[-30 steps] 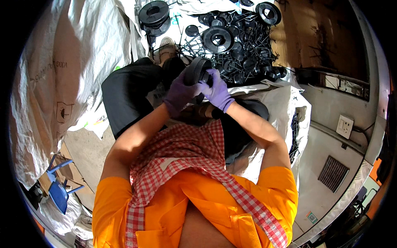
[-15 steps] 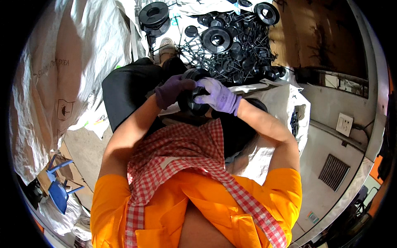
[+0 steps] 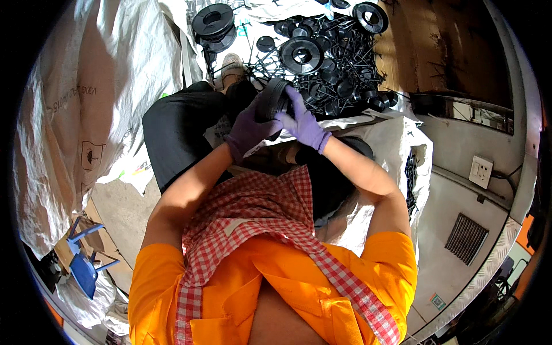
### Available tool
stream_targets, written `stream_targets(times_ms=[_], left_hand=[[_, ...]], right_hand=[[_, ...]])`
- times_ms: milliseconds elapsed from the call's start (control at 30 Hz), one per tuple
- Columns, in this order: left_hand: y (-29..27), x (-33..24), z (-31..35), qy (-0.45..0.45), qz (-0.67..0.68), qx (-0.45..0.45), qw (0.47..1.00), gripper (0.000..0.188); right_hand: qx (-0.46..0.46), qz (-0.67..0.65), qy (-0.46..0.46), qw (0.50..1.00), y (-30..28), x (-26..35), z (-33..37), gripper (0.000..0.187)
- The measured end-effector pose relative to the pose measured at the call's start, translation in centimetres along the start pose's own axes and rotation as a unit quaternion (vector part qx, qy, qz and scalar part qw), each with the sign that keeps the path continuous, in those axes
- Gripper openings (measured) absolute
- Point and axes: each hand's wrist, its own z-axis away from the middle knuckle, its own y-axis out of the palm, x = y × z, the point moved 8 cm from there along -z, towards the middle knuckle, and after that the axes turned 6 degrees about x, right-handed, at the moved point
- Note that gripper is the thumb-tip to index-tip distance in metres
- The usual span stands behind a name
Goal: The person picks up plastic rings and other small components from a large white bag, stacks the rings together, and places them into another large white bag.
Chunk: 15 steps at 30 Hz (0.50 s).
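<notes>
Between my gloved hands, above my lap, is a black round plastic piece (image 3: pixel 272 99) with a ridged side, perhaps several discs stacked together. It stands tilted on its edge. My left hand (image 3: pixel 251 130), in a purple glove, grips its near left side. My right hand (image 3: pixel 305 123), gloved in lighter purple, lies against its right side with fingers extended along it; the fingertips are partly hidden. Just beyond lie a black ring-shaped disc (image 3: pixel 301 55) and a pile of black plastic discs and thin sticks (image 3: pixel 345 77).
Two wide black discs (image 3: pixel 213 22) are stacked at the far left of the pile, and another black ring (image 3: pixel 370 18) lies far right. White woven sacks (image 3: pixel 115 69) hang on the left. A pale metal cabinet (image 3: pixel 454 218) stands right. A blue stool (image 3: pixel 84 273) is at lower left.
The black ridged piece has moved slightly away from me and turned up on edge. My left hand has shifted beneath its near side; my right hand's fingers have straightened.
</notes>
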Motion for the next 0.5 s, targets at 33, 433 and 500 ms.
stream_targets(times_ms=[33, 433, 500], left_hand=[[-0.4, -0.2, 0.3, -0.007, -0.006, -0.008, 1.000, 0.080], [0.5, 1.0, 0.2, -0.111, 0.141, 0.020, 0.984, 0.058], [0.6, 0.7, 0.0, -0.133, 0.176, 0.073, 0.973, 0.058]], right_hand=[[-0.003, 0.029, -0.062, 0.998, -0.8, 4.3, -0.8, 0.068], [0.134, 0.171, -0.144, 0.965, -1.7, 9.0, -0.6, 0.062], [0.114, 0.260, -0.252, 0.925, -1.7, 10.4, -0.1, 0.061]])
